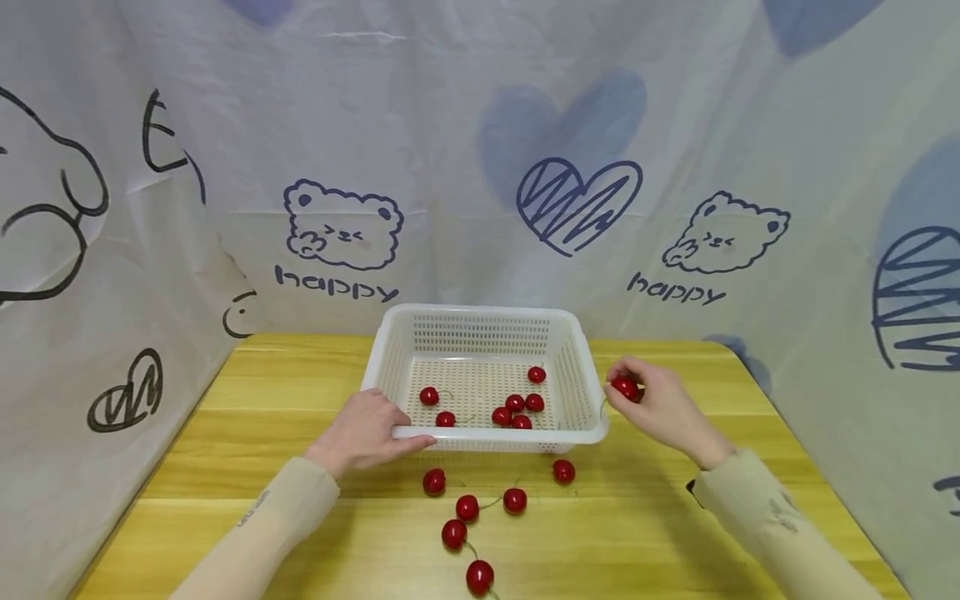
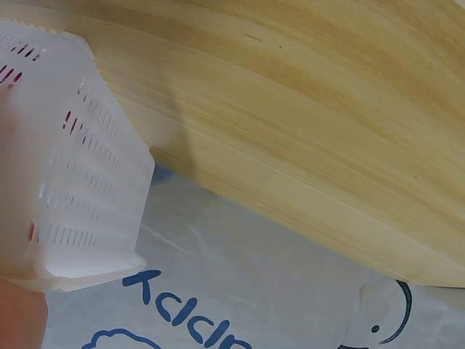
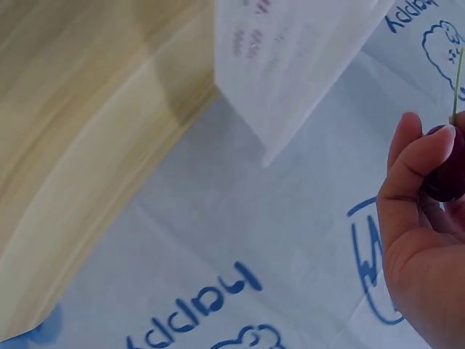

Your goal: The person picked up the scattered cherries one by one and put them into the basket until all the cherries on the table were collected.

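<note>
A white perforated plastic basket [image 1: 510,436] stands at the back of the table, with several red cherries [image 1: 514,403] on its floor. My left hand [image 1: 367,431] grips the basket's front left corner, its thumb lying along the front rim. Off the basket's right side, my right hand [image 1: 660,408] pinches one cherry [image 1: 625,387] between thumb and fingers. The right wrist view shows that dark red fruit [image 3: 446,173] with its green stem upward. In the left wrist view the basket's slotted wall [image 2: 87,182] hides most of the left hand.
Several loose cherries lie on the wooden table [image 1: 637,533] in front of the basket, one [image 1: 564,472] near its front right corner and another [image 1: 480,577] closest to me. A white cloth [image 1: 465,167] printed with hearts and bears hangs behind and at both sides.
</note>
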Demonstrator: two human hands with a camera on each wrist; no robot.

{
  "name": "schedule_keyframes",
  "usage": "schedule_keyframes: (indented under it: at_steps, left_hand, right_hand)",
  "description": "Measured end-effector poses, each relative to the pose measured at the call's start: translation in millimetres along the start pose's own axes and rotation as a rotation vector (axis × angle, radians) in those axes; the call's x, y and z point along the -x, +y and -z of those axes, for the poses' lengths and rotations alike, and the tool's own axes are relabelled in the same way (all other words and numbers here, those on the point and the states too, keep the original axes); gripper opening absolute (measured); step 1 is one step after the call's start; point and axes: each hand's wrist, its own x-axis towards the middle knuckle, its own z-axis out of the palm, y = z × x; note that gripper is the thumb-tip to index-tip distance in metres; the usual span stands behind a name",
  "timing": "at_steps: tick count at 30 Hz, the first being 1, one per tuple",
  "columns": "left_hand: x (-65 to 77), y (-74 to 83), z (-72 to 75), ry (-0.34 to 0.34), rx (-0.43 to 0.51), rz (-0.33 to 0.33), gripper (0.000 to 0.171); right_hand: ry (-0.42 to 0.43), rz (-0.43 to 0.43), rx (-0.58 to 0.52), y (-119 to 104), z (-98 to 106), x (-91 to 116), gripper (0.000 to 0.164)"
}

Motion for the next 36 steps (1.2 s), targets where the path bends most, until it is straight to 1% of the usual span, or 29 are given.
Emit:
schedule_keyframes:
  at_steps: [5, 9, 18, 30, 36]
  left_hand:
    - [0.3, 1.1, -0.5, -0.005, 0.004, 0.006, 0.055]
    - [0.1, 2.1, 0.1, -0.007, 0.008, 0.009, 0.057]
    - [-0.3, 2.9, 0.9, -0.01, 0.001, 0.019, 0.057]
    - [-0.2, 0.8, -1.9, -0.012, -0.006, 0.019, 0.055]
    - [0.9, 0.0, -1.8, -0.013, -0.008, 0.02, 0.055]
  right_hand:
    - [0.01, 0.007, -0.034, -14.9, -7.1, -12.5, 0.011]
    - [0.014, 0.025, -0.041, -22.6, -14.0, -22.1, 0.012]
    - [0.002, 0.083, -0.018, -29.6, -30.6, -39.6, 0.012]
    - [-0.083, 0.103, 0.022, -26.6, -55.5, -53.0, 0.013]
    - [-0.153, 0.098, 0.024, -25.3, -66.1, -54.1, 0.012]
